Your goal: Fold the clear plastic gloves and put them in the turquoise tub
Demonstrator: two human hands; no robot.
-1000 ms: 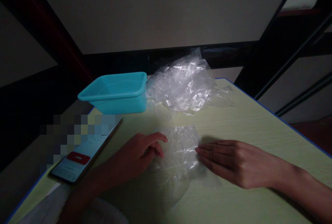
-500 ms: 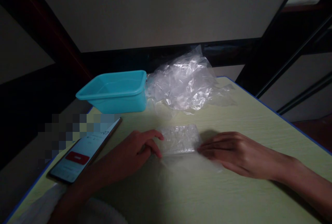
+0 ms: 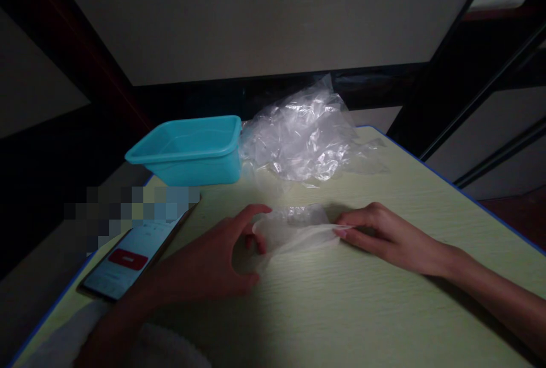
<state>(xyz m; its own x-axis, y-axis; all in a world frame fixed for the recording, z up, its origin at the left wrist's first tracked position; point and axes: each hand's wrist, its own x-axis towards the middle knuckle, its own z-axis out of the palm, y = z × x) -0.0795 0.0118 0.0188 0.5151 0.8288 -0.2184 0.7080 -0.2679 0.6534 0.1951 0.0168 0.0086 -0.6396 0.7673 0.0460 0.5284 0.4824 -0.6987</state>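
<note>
Right fingers (image 3: 358, 218): pinched together, and they've got the raised edge of the film, thumb below, forefinger above!
Left fingers (image 3: 251, 210): wide open, a big curve, thumb well apart from the forefinger; they're right at the film's left end, and whether they touch it I can't tell.
Film (image 3: 294, 237): clear, thin, crinkled; it's between the hands on the worktop (image 3: 367, 322), far part lying there with bright glints, near part lifted into a hazy, pale fold that runs across to the right-hand pinch.
Right hand (image 3: 386, 237): coming in from the right, knuckles up, wrist low, forearm slanting down to the picture's corner.
Left hand (image 3: 217, 257): turned sideways, a C-shaped opening facing the film, forearm reaching up from the lower left.
Phone (image 3: 128, 258): screen lit, red button showing, just left of that forearm.
Pile (image 3: 305, 140): more clear plastic, rumpled and shiny, beyond the film.
Tub (image 3: 196, 172): turquoise, just left of the pile.
</note>
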